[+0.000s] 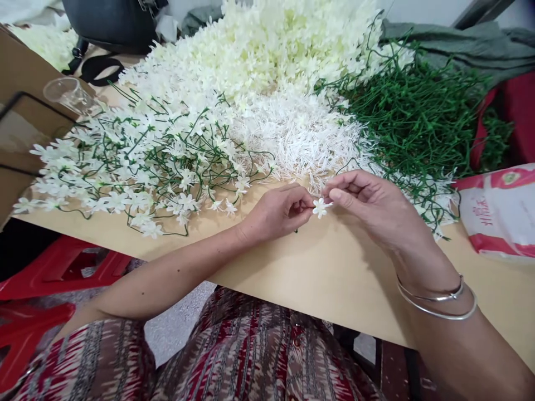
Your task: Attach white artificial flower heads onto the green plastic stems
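Observation:
Close to the table's front edge, my left hand (284,211) is closed in a pinch at a small white artificial flower (321,208). A bit of green stem shows below its fingers. My right hand (368,203), with bangles at the wrist, has thumb and forefinger pressed together at the flower's other side; what lies between them is too small to make out. White flowers on green stems (167,161) are heaped to the left. Behind my hands spread thin white stamen pieces (301,133), and bare green stems (418,111) are piled at the right.
Loose white petals (271,44) form a large mound at the back. A clear cup (71,93) stands beside a cardboard box (29,122) at the left. On the right lies a pink-and-white packet (499,211). A black bag (112,22) sits behind; red stools (62,267) are below left.

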### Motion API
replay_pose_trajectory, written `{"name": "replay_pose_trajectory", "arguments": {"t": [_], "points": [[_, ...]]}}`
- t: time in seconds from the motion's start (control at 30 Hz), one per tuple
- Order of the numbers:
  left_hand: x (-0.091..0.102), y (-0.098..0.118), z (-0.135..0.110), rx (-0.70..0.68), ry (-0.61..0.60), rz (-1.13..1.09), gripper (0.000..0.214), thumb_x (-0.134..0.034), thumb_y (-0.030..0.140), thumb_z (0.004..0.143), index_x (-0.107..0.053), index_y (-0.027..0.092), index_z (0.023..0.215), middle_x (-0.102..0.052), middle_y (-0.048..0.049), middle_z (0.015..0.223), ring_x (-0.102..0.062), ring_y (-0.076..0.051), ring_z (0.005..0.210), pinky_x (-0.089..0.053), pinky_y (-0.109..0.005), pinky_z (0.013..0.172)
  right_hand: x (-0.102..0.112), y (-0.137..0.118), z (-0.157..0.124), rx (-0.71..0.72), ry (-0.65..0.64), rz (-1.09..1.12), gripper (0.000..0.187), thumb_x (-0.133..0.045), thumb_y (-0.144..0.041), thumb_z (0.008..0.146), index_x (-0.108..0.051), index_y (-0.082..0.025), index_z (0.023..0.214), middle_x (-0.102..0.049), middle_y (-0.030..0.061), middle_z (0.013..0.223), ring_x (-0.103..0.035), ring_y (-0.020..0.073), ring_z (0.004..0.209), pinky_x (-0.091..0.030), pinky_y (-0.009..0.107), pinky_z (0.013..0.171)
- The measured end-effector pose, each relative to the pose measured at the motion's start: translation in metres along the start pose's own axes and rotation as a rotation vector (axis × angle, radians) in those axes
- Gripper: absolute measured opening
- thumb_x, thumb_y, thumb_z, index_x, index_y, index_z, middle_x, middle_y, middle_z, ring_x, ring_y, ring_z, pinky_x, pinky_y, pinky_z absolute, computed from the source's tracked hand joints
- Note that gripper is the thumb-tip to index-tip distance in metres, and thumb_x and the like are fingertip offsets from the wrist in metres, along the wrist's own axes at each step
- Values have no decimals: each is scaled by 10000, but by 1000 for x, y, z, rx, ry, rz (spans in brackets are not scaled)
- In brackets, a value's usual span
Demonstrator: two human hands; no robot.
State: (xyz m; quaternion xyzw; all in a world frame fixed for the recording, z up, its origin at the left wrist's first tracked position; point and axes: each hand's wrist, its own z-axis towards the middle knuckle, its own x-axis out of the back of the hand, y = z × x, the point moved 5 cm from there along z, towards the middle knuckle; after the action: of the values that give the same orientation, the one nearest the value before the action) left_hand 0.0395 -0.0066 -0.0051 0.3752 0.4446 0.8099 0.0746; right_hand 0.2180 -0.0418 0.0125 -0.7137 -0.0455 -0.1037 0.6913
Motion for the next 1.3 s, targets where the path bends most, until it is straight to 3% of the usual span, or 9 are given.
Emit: {"name": "replay_pose_trajectory", "arguments": {"t": [0.13,0.27,0.43,0.53,0.63,0.8,0.97,1.17,1.3], "points": [[1,9,0,-99,-81,13,132,-676,271,973,-708,178,1062,-761,-66,1008,-710,-177,924,-590,-322,873,9,-10,16,137,163,-269,78,-773,-327,841,-736,-265,871,-719,24,815,-634,200,741,-505,367,712],[14,8,1,-96,58,68,237,-678,370,1001,-690,178,1140,-745,-69,1040,-693,-182,919,-587,-357,892,-7,-5,45,209,191,-482,42,-754,-238,823,-714,-251,826,-674,26,800,-589,204,718,-481,386,727],[21,-3,0,-14,178,149,147,-634,229,1007,-685,164,1129,-725,-69,1042,-690,-170,923,-580,-329,879,-16,-6,64,265,235,-538,161,-727,-137,801,-648,-243,708,-599,15,756,-550,197,731,-462,391,773],[24,-7,0,25,247,161,121,-617,159,998,-685,168,1098,-717,-61,1006,-683,-168,931,-577,-310,869,6,-12,56,252,302,-470,159,-754,-145,780,-646,-237,708,-634,20,784,-551,178,699,-461,380,731],[23,-5,1,16,233,162,116,-613,147,998,-679,178,1088,-721,-59,1013,-684,-162,913,-578,-301,841,42,-13,34,207,469,-404,164,-800,-220,786,-651,-260,731,-653,24,735,-546,193,660,-447,391,670],[16,2,4,-84,155,165,127,-587,142,1013,-667,188,1100,-737,-66,1071,-693,-149,918,-578,-298,826,71,6,-1,193,496,-146,215,-881,-340,793,-666,-325,794,-681,47,784,-607,234,727,-490,425,694],[7,11,7,-220,86,173,95,-619,210,1035,-665,196,1117,-744,-77,1089,-713,-180,1041,-589,-343,915,72,24,-13,222,595,-154,214,-862,-440,798,-699,-309,843,-705,30,814,-637,245,746,-530,435,703],[28,16,7,-117,148,304,119,-604,193,1045,-680,191,1137,-747,-81,1119,-717,-193,1059,-594,-356,940,60,22,-14,239,519,-190,170,-828,-407,847,-760,-298,959,-751,42,880,-678,258,814,-548,443,752],[36,22,2,-114,123,408,106,-617,212,1049,-685,207,1130,-742,-72,1121,-715,-200,1078,-574,-357,937,76,18,-16,275,642,-191,129,-813,-411,875,-767,-309,939,-754,34,868,-678,250,779,-549,444,750]]}}
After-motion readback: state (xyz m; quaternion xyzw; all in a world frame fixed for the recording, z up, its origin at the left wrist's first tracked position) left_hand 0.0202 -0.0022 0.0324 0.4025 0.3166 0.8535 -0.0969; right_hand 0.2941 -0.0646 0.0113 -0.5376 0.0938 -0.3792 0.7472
